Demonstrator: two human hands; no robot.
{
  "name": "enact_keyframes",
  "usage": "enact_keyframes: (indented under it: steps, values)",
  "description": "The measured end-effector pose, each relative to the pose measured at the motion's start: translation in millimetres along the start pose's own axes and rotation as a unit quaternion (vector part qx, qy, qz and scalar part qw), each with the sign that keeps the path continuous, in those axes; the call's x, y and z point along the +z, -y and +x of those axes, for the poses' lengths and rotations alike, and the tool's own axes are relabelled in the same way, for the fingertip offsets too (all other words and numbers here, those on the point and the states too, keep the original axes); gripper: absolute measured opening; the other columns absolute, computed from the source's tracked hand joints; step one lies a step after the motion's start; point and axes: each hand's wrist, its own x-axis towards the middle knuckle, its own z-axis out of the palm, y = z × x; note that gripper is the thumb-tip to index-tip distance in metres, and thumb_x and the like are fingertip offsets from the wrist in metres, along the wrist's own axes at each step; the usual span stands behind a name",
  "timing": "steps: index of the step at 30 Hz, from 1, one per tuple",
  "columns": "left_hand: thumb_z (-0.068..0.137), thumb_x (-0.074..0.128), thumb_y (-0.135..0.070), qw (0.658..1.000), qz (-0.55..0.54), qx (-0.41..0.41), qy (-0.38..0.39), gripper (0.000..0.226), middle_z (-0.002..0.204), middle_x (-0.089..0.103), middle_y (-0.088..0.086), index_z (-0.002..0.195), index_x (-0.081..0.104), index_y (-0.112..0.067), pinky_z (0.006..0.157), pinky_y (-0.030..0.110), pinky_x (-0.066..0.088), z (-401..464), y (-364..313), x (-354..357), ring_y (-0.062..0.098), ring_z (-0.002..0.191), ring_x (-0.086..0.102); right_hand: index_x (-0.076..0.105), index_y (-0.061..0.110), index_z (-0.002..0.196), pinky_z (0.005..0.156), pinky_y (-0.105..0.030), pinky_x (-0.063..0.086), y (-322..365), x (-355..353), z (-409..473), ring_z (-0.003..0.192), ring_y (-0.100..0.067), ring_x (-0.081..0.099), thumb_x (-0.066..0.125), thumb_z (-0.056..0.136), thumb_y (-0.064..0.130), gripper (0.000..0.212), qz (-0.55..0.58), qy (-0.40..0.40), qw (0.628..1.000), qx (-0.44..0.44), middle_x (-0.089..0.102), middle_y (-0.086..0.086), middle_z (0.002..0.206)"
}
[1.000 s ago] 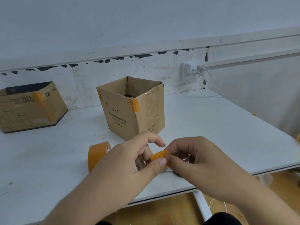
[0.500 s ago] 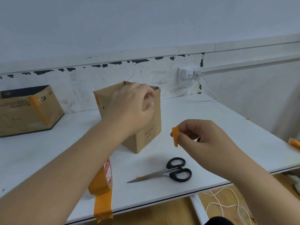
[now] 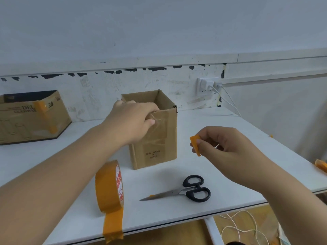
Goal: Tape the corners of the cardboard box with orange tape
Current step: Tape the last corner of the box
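An open-topped cardboard box (image 3: 160, 138) stands upright in the middle of the white table (image 3: 221, 142). My left hand (image 3: 134, 119) grips its near top rim, fingers curled over the edge. To the right of the box, my right hand (image 3: 223, 145) pinches a short piece of orange tape (image 3: 195, 145) between thumb and forefinger, held in the air apart from the box. The orange tape roll (image 3: 109, 186) stands on edge near the table's front, with a loose strip hanging over the edge.
Black-handled scissors (image 3: 187, 190) lie in front of the box. A second cardboard box (image 3: 30, 119) with orange tape sits at the back left. A wall socket (image 3: 208, 85) with white cables is behind. An orange scrap (image 3: 321, 165) lies at the right edge.
My hands have separated: the left went from the tape piece to the box rim and has turned the box. The right keeps the tape piece, now raised to the right of the box.
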Motion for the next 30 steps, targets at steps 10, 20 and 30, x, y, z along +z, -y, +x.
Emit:
enact_keyframes:
  steps: [10, 20, 30]
  values:
    - [0.091, 0.053, -0.02, 0.999, 0.007, 0.01, -0.034, 0.025, 0.103, 0.053, -0.014, 0.107, 0.056, -0.04, 0.083, 0.032, 0.029, -29, 50, -11, 0.016, 0.105, 0.047, 0.053, 0.039, 0.107, 0.075, -0.021, 0.048, 7, 10, 6, 0.099, -0.01, 0.061, 0.064, 0.082, 0.024, 0.031, 0.034, 0.032, 0.994, -0.1, 0.064, 0.015, 0.106]
    - [0.09, 0.052, -0.045, 0.974, -0.212, 0.059, -0.052, 0.024, 0.102, 0.058, -0.022, 0.108, 0.061, -0.033, 0.085, 0.007, 0.032, -38, 36, -4, -0.01, 0.102, 0.046, 0.036, 0.031, 0.133, 0.092, -0.016, 0.044, 20, 42, 60, 0.117, -0.002, 0.053, 0.067, 0.085, 0.018, 0.058, 0.049, -0.023, 0.981, -0.186, 0.062, 0.014, 0.112]
    - [0.09, 0.057, -0.035, 0.952, -0.292, 0.044, -0.084, 0.011, 0.095, 0.061, -0.022, 0.094, 0.055, -0.046, 0.075, 0.0, 0.034, -42, 36, 11, -0.006, 0.099, 0.049, 0.034, 0.03, 0.135, 0.094, -0.019, 0.043, 4, 58, 96, 0.111, -0.009, 0.058, 0.066, 0.088, 0.022, 0.057, 0.079, 0.024, 0.976, -0.202, 0.066, 0.009, 0.101]
